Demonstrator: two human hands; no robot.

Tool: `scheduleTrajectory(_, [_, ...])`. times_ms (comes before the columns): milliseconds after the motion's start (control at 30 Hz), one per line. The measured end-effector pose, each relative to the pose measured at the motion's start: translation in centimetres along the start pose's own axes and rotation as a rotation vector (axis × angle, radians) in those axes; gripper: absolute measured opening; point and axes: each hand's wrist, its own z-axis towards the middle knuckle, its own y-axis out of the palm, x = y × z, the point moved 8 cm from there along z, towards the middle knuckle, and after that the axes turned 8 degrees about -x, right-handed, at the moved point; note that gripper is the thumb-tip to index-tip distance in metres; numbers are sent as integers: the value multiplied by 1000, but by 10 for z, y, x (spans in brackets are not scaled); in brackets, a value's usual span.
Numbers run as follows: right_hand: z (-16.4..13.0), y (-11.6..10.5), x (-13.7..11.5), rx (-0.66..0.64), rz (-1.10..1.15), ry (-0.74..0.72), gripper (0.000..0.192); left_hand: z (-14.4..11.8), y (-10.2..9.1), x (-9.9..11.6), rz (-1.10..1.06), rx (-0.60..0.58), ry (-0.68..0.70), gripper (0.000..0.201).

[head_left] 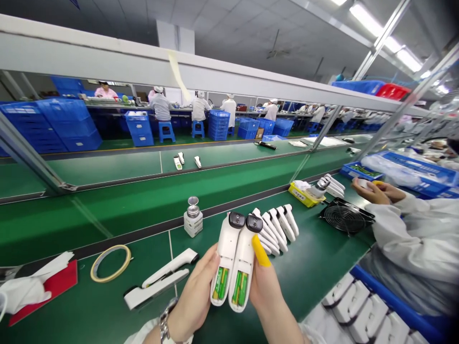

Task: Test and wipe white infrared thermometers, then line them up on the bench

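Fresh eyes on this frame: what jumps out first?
The two white devices, front centre, held side by side in the left hand and right hand, green batteries showing in their open near ends. Next, the right hand's bright yellow thumb cover. Then the red sheet at lower left, partly under white material.

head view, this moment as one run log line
left hand: white handheld device | right hand: second white handheld device | batteries: exposed in both | pose: side by side
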Motion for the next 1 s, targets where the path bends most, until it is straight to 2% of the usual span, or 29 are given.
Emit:
scheduleTrajectory(67, [-1,8,3,-42,40,71,40,-1,-2,1,11,31,6,38])
scheduleTrajectory(133, [-2,10,-1,-40,65,56,39,-1,-6,3,10,64,25,41])
scheduleTrajectory(233, [-3,2,-13,37,60,-41,36,-1,-11,3,-38,100,31,41])
scheduleTrajectory(400, [-3,-4,-9,32,11,7,37,-1,-17,0,-68,126,-6,36])
scheduleTrajectory(467, [-5,-12,-5,50,-37,-14,31,-1,-17,3,-71,113,5,31])
scheduleTrajectory(567, [-8,-31,10,88,-159,-52,21,1,-14,6,-89,52,-10,23])
scheduleTrajectory(633, [-6,-43,28,73,-179,-24,21,3,-12,7,-95,9,-30,21])
scheduleTrajectory(767, [5,-57,64,0,34,238,28,3,-9,8,-101,-42,-42,23])
scheduleTrajectory(800, [9,-56,63,-13,64,293,27,3,-8,8,-104,-54,-44,23])
scheduleTrajectory(867, [18,-52,46,-25,73,317,24,2,-7,8,-108,-70,-45,23])
scheduleTrajectory(1000, [30,-34,-10,-50,79,118,27,1,-8,9,-105,-65,-44,24])
